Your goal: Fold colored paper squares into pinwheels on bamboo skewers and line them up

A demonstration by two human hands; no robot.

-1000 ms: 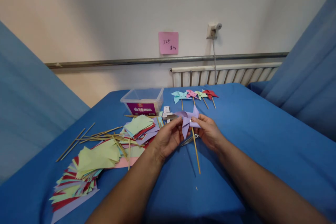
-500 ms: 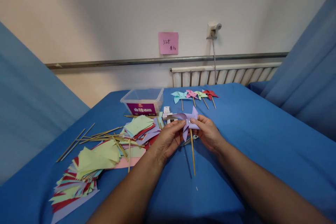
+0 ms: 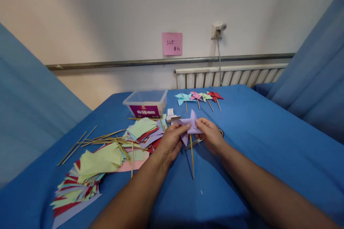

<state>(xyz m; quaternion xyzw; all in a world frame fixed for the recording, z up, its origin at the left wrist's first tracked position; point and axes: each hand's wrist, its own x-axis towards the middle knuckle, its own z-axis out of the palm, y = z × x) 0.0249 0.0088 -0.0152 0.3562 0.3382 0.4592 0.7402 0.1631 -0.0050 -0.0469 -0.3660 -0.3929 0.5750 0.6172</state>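
Pinching purple pinwheel (image 3: 192, 122) with both left hand (image 3: 172, 141) and right hand (image 3: 212, 136). Noted tub (image 3: 145, 111) at far left; cannot discern contents.

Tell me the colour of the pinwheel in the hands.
The pinwheel is light purple, shown best in the head view.

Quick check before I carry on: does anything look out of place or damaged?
One tiny pale scrap lies alone on the blue cloth, nearer the camera than the held purple pinwheel and apart from the paper stacks. Loose sticks at left cross at uneven angles, some over the paper; untidy, not visibly broken.
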